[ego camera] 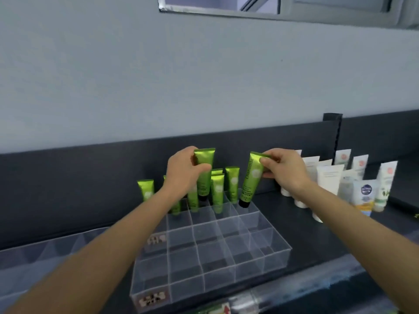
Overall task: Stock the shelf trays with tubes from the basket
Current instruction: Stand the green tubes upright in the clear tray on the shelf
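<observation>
Between the thumb and curled fingers of the left hand stands a glossy green plastic tube with a black cap, gripped near its crimped top, cap down over the back row of the clear acrylic divided tray. Just right of those fingers, the right hand pinches a second green black-capped tube by its upper end between thumb and fingertips. That tube is tilted, its cap at the tray's back right corner; whether it touches the tray I cannot tell. Below and behind the left fingers, more small green tubes stand upright in the rear compartments. Beyond the right fingers, white tubes stand on the dark shelf.
</observation>
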